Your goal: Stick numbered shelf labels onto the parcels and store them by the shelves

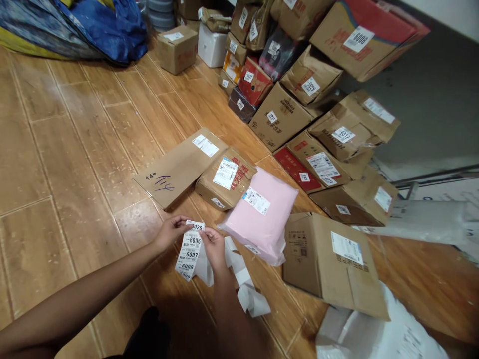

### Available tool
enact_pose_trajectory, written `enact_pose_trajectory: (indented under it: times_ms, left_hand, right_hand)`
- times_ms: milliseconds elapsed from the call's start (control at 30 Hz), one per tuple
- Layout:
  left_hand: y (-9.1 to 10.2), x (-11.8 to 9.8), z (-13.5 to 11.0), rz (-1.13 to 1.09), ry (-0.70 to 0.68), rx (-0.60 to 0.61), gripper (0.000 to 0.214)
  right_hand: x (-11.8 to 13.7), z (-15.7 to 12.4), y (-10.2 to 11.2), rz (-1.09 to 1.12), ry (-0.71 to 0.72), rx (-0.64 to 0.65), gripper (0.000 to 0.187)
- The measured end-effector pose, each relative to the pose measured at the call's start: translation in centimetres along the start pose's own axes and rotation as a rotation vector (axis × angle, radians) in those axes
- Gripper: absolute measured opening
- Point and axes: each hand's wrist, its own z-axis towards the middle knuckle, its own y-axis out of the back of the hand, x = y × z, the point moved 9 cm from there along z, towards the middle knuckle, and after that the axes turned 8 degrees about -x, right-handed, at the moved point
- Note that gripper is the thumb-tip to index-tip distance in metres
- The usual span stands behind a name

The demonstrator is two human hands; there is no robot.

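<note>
My left hand (172, 232) pinches the top edge of a strip of white numbered labels (190, 249) printed 6026, 6006, 6007, 6008. My right hand (213, 245) grips the same strip at its right side, fingers closed on it. A tail of blank white backing paper (245, 284) trails from the strip down onto the wooden floor. Just beyond my hands lie a pink plastic mailer (267, 214), a small brown parcel (225, 179) with a white label, and a flat cardboard box (175, 169) marked "14+" in ink.
Many labelled cardboard parcels (299, 99) are piled along the right wall. A larger brown box (333, 259) lies at the right, white plastic bags (374, 334) below it. Blue sacks (105, 30) sit at the top left. Bare wooden floor (56, 174) stretches to the left.
</note>
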Motion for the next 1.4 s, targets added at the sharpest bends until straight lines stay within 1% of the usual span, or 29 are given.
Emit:
enact_pose_trajectory:
  times_ms: [100, 167, 233, 300, 333, 367, 467, 533, 567, 600, 733, 800, 867, 933, 1000, 1067, 1167, 1233, 1300, 1333, 1400]
  left_hand:
    - [-0.1, -0.4, -0.1, 0.089, -0.085, 0.022, 0.036]
    - [0.0, -0.7, -0.2, 0.17, -0.159, 0.008, 0.029]
    - [0.1, -0.5, -0.3, 0.192, -0.179, -0.018, 0.027]
    - [0.2, 0.0, -0.3, 0.168, -0.156, -0.034, 0.029]
    - [0.1, 0.4, -0.3, 0.16, -0.145, -0.034, 0.03]
    - [0.1, 0.6, -0.3, 0.159, -0.139, -0.031, 0.03]
    - [-0.1, 1.2, -0.2, 0.155, -0.121, -0.012, 0.031]
    - [-0.1, 1.5, -0.2, 0.144, -0.108, -0.003, 0.03]
    - [-0.2, 1.5, -0.2, 0.14, -0.106, 0.001, 0.03]
    - [-0.2, 1.6, -0.2, 0.139, -0.108, 0.005, 0.03]
    - [-0.1, 2.1, -0.4, 0.136, -0.113, 0.015, 0.03]
    - [0.3, 2.6, -0.2, 0.14, -0.123, -0.01, 0.031]
    - [1.3, 2.8, 0.3, 0.145, -0.152, -0.084, 0.032]
    - [3.0, 2.5, 0.9, 0.153, -0.199, -0.194, 0.031]
    - [5.4, 1.6, 1.5, 0.171, -0.259, -0.292, 0.03]
    - [8.1, 0.0, 2.1, 0.212, -0.335, -0.35, 0.026]
    - [12.1, -2.5, 2.8, 0.327, -0.462, -0.372, 0.014]
    - [14.0, -3.8, 3.3, 0.482, -0.577, -0.356, 0.01]
    - [15.0, -4.3, 3.9, 0.643, -0.66, -0.334, 0.01]
    - [15.4, -4.3, 4.3, 0.699, -0.669, -0.329, 0.011]
    - [16.1, -3.8, 5.3, 0.738, -0.631, -0.331, 0.013]
  right_hand:
    - [-0.1, -0.3, 0.7, -0.065, 0.004, -0.041, 0.031]
    - [-0.4, -0.7, 0.9, -0.052, -0.022, -0.046, 0.031]
    - [-0.9, -1.5, 0.3, 0.009, -0.089, 0.023, 0.03]
    - [-1.8, -2.4, -0.3, 0.041, -0.164, 0.081, 0.042]
    - [-2.3, -2.7, -0.3, 0.029, -0.195, 0.077, 0.045]
    - [-2.8, -3.0, -0.1, 0.006, -0.219, 0.051, 0.045]
    - [-4.5, -3.5, 0.7, -0.03, -0.265, -0.087, 0.048]
    - [-5.3, -3.9, 1.0, 0.004, -0.27, -0.176, 0.051]
    - [-5.6, -4.1, 1.0, 0.031, -0.265, -0.198, 0.051]
    - [-5.8, -4.2, 0.8, 0.057, -0.256, -0.2, 0.052]
    - [-6.3, -5.2, -0.5, 0.091, -0.252, -0.143, 0.051]
    - [-6.7, -5.8, -0.7, 0.092, -0.281, -0.167, 0.047]
    - [-7.1, -6.5, -1.0, 0.079, -0.316, -0.204, 0.045]
    - [-7.5, -7.3, -1.2, 0.054, -0.342, -0.23, 0.046]
    - [-7.8, -8.1, -1.4, 0.044, -0.35, -0.236, 0.05]
    - [-8.2, -8.9, -1.5, 0.056, -0.363, -0.227, 0.054]
    - [-8.9, -9.7, -1.1, 0.067, -0.384, -0.211, 0.057]
    - [-9.2, -9.9, -0.5, 0.062, -0.385, -0.212, 0.058]
    - [-9.3, -9.9, 0.0, 0.057, -0.388, -0.223, 0.059]
    - [-9.3, -9.8, 0.2, 0.056, -0.391, -0.23, 0.059]
    - [-9.0, -9.7, 0.4, 0.059, -0.399, -0.238, 0.06]
